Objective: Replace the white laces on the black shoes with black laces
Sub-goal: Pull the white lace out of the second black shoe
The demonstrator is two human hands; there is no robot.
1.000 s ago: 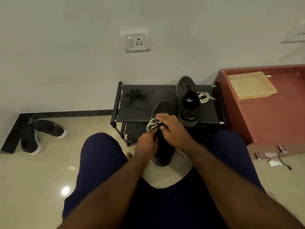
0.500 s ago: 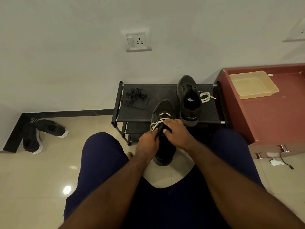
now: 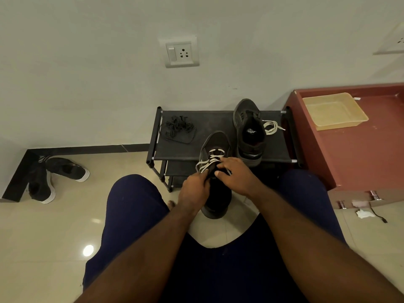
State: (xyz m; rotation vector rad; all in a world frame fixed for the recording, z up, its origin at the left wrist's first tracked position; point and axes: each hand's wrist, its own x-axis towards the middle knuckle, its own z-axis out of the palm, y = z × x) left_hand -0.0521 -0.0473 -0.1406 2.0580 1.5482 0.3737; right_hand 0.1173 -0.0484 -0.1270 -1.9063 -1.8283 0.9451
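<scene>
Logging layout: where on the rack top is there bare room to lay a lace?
Free: the rack top strip between the black laces and the standing shoe. Crowded: the right end, with that shoe and a loose white lace; the front, where the held shoe overlaps.

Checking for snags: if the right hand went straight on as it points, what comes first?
Probably the white laces on the held black shoe, just ahead of the right hand; contact unclear.

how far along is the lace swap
Done: the far shoe on the rack looks unlaced, a loose white lace beside it. In hand: left hand grips the near shoe, right hand works its threaded lace. Left: finish unlacing, then thread both with the black laces.
</scene>
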